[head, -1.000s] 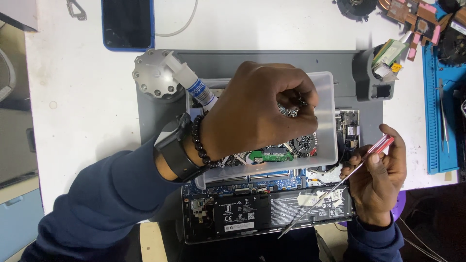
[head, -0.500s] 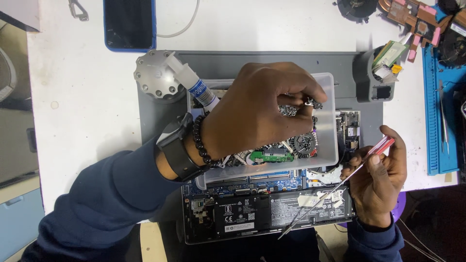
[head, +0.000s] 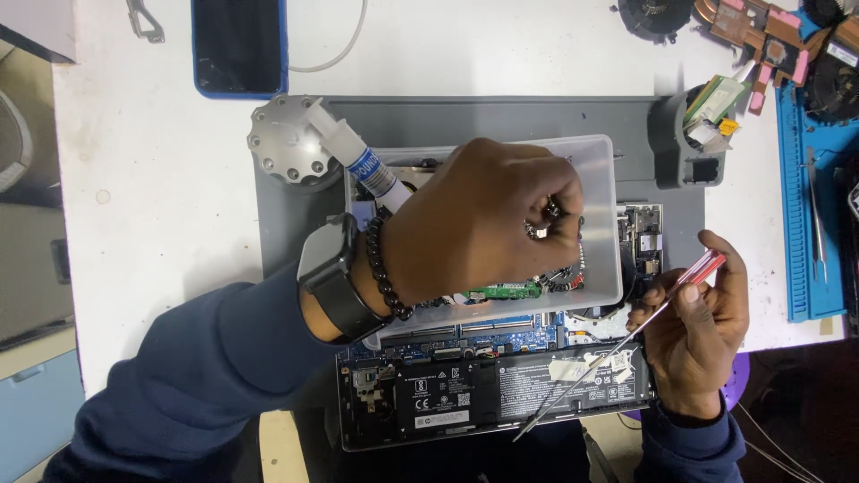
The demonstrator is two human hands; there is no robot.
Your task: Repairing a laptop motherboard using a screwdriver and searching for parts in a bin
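Hovering over the clear plastic tray [head: 599,161] on the opened laptop [head: 483,394], the left hand [head: 474,224] has curled its fingertips tighter onto small parts, while the right hand [head: 693,317] stays pinching the red-handled screwdriver [head: 626,340] beside it.

A dark phone in a blue case [head: 238,45] lies at eleven o'clock on the white counter [head: 161,161], with a white cable [head: 331,63] curving away from its right edge. Just below it, a round grey metal knob-like disc [head: 284,143] rests at the corner of the grey work mat [head: 501,116]. At one o'clock a grey holder [head: 684,148] on the mat carries a small green and white part [head: 716,100]. At two o'clock lie black cooling fans [head: 658,13] and a copper heat pipe assembly with pink pads [head: 761,40]. A blue mat [head: 801,215] at three o'clock carries slim metal tweezers [head: 816,215].
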